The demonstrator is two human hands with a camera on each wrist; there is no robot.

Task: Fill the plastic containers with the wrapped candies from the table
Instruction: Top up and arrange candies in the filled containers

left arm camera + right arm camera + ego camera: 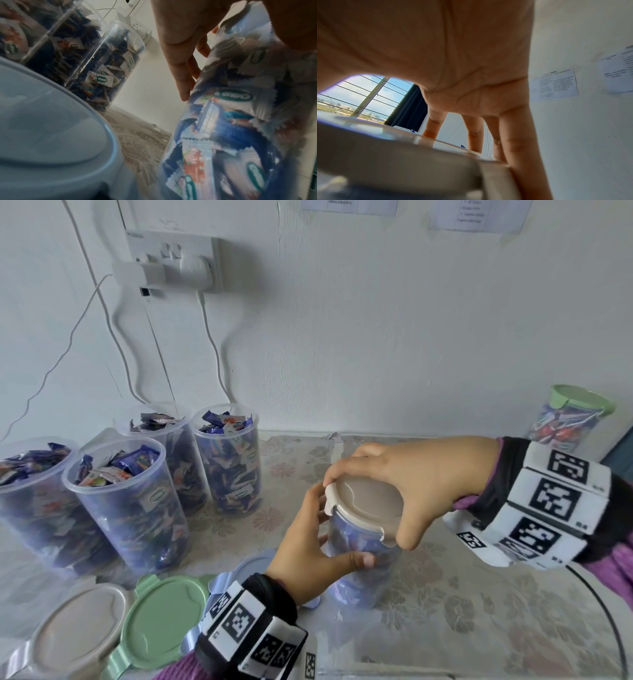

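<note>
A clear plastic container [359,570] full of wrapped candies stands mid-table, with a beige lid [364,503] on top. My left hand [318,546] grips its side, thumb in front and fingers behind. My right hand [394,484] reaches over from the right and holds the lid's rim, fingers on the far edge and thumb at the near right. In the left wrist view the container [240,121] fills the right side with my fingers [183,75] on it. In the right wrist view the lid [402,155] lies under my fingers [518,142].
Several open containers [226,460] full of candies stand at the back left. Loose lids lie at the front left: beige [78,628], green [161,618], pale blue [253,566]. A green-lidded container [568,419] stands back right. Wall socket and cables [174,261] hang above.
</note>
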